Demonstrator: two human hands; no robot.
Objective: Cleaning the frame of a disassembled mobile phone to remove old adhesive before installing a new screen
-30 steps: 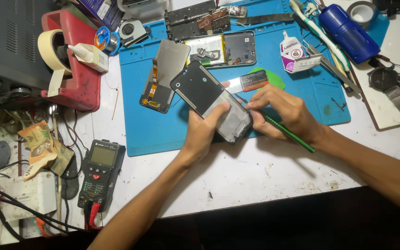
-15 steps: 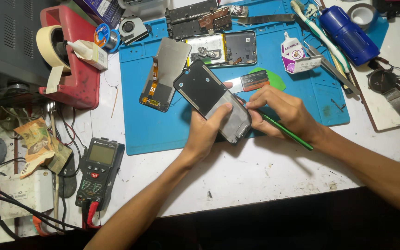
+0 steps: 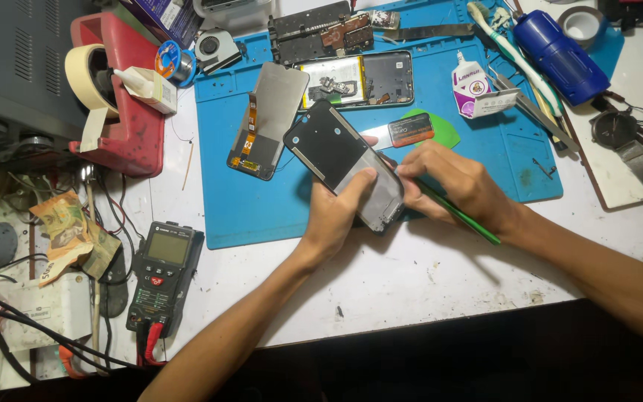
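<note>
1. From my remote view, the left hand [image 3: 336,216] is bare: no glove, ring or watch shows.
2. I see the right hand [image 3: 459,186] equally bare, nails short.
3. Both forearms are uncovered up to the frame edge; I see no sleeve, strap or wristband.

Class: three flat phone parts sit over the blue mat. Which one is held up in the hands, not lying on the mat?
The dark phone panel gripped by the left hand. The screen with the orange flex cable and the opened phone body lie flat on the blue mat.
</note>
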